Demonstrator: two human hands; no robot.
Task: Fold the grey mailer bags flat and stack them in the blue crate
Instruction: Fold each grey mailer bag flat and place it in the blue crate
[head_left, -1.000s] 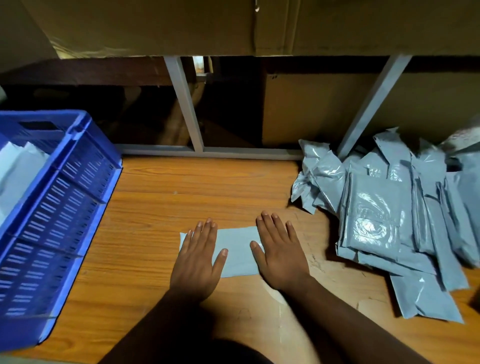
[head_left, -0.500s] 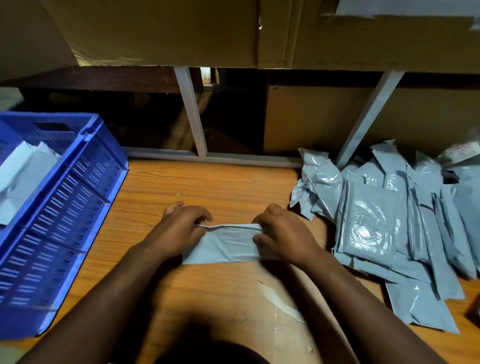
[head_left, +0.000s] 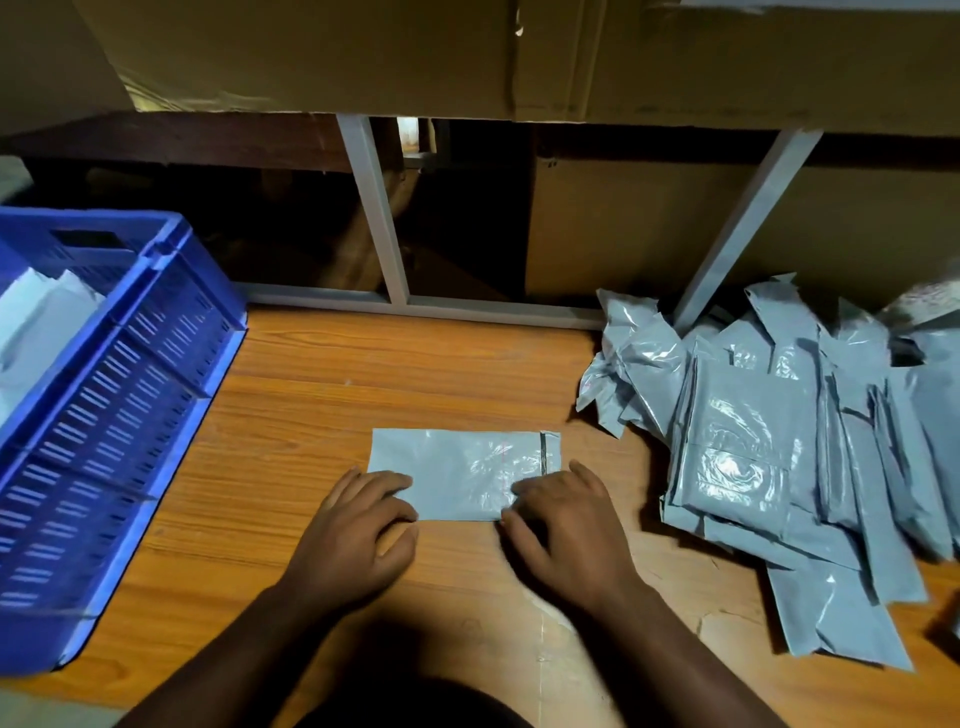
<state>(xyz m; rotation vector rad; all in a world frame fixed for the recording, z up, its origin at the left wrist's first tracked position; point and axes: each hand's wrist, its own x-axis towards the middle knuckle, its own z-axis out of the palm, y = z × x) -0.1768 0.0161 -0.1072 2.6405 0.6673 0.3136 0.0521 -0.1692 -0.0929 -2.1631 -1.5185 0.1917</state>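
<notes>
Pinching, apparently, both hands (head_left: 358, 535) (head_left: 566, 530) hold mailer bag (head_left: 462, 470).

No legible text, label, brand, number or sign is visible. The grey mailer bag (head_left: 467, 473) on the table (head_left: 311, 395) shows no readable marking, and neither does the blue crate (head_left: 130, 374) nor the cardboard (head_left: 363, 52) overhead.

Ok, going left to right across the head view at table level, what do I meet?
blue crate → left hand → folded mailer bag → right hand → pile of unfolded mailer bags
</notes>
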